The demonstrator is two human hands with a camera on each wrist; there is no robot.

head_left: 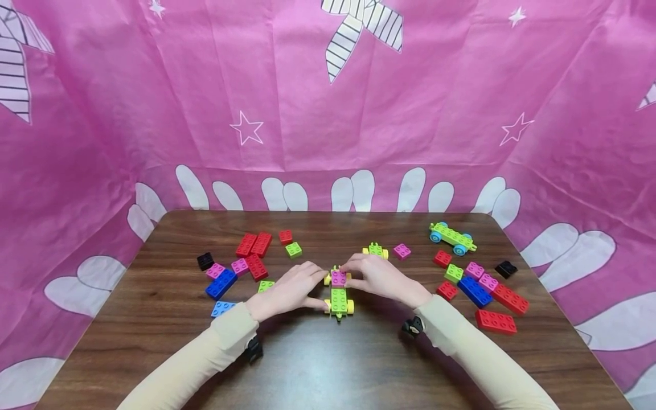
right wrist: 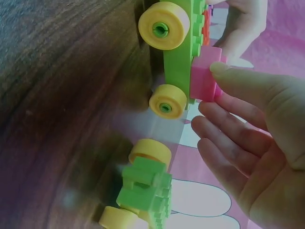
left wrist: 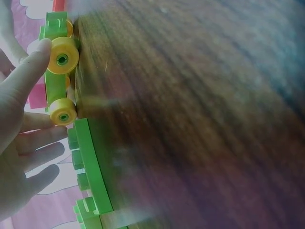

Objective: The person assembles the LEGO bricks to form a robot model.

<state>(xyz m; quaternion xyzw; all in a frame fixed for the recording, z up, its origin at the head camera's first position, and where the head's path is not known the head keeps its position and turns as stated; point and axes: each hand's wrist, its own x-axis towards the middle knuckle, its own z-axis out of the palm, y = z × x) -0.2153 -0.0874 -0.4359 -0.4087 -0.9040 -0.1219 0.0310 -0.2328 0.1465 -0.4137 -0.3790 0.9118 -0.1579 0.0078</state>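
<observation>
Midway across the table stands a lime-green toy car base point(head_left: 339, 303) with yellow wheels. A pink building brick point(head_left: 338, 278) is on its far part. My right hand point(head_left: 381, 276) pinches this brick between thumb and index finger; the right wrist view shows the pink brick point(right wrist: 206, 74) against the base's studs. My left hand point(head_left: 292, 287) lies along the base's left side, fingers fairly straight. In the left wrist view, its thumb point(left wrist: 29, 71) touches a near yellow wheel point(left wrist: 63, 56), and its index finger reaches the other wheel point(left wrist: 63, 112).
Behind my right hand is another yellow-wheeled base point(head_left: 376, 250), with a pink brick point(head_left: 402, 251) beside it. A blue-wheeled lime base point(head_left: 451, 236) stands back right. Loose bricks lie on both sides, including blue point(head_left: 221, 283) at left and red point(head_left: 496, 321) at right.
</observation>
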